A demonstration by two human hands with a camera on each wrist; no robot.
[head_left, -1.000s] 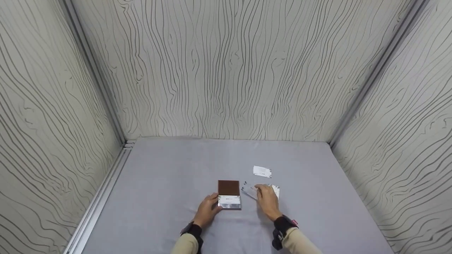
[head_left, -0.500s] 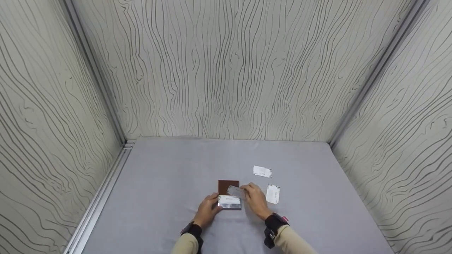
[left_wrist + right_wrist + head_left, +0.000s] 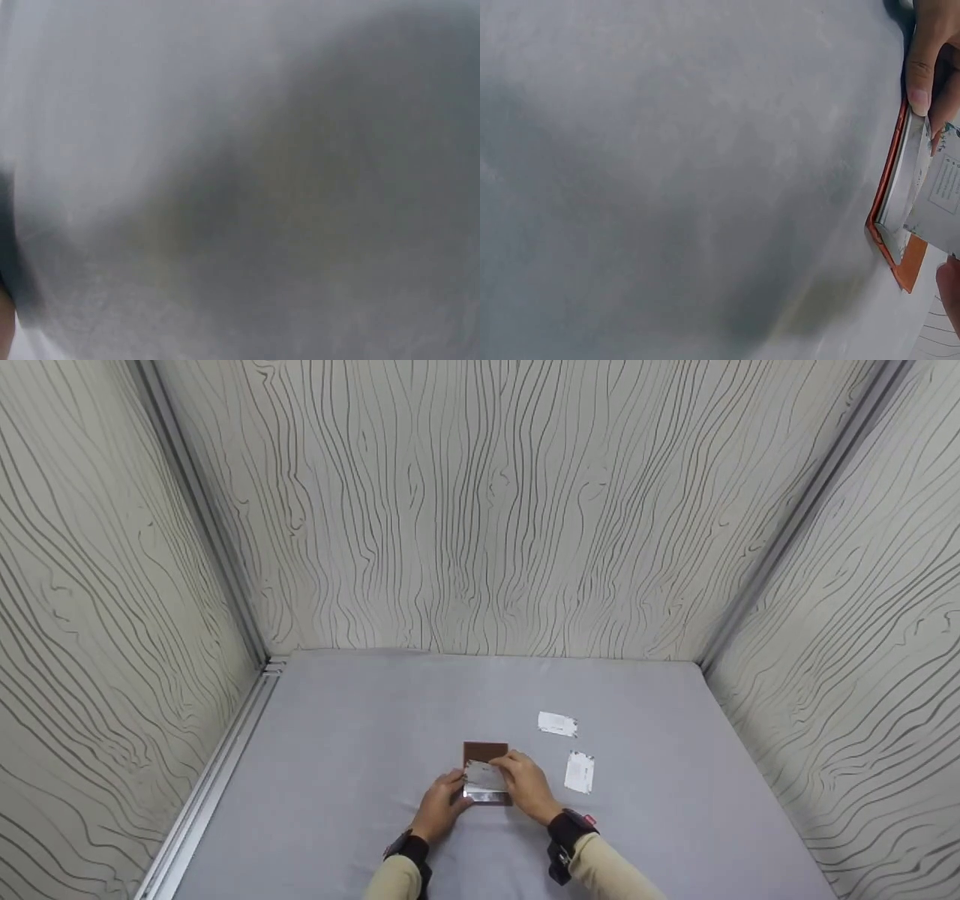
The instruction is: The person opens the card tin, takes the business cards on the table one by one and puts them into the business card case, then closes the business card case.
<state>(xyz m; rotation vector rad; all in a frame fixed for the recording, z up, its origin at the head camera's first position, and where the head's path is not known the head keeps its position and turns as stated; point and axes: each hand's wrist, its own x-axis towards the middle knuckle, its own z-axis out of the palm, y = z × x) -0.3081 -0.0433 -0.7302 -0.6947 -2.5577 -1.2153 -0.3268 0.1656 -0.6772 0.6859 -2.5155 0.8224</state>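
Note:
An opened brown business card case [image 3: 484, 749] with a shiny metal inner side lies on the cloth in the head view. My left hand [image 3: 439, 808] grips its left side, and the right wrist view shows that thumb [image 3: 919, 99] pressing on the metal edge. With thumb and fingers, my right hand [image 3: 531, 790] pinches a white business card [image 3: 484, 775] by its right end. That card is tilted over the metal side and overlaps it. The left wrist view shows mostly cloth, the case being out of its sight.
Two more white business cards lie to the right: one farther back [image 3: 557, 724], another closer [image 3: 580, 772] beside my right hand. Grey cloth [image 3: 360, 720] covers the table. Patterned walls [image 3: 480, 510] enclose it behind and on both sides, with a metal rail [image 3: 217, 780] along the left.
My right hand has picked up a business card from the right of the case and carried it left over the metal side. My left hand stays at the case.

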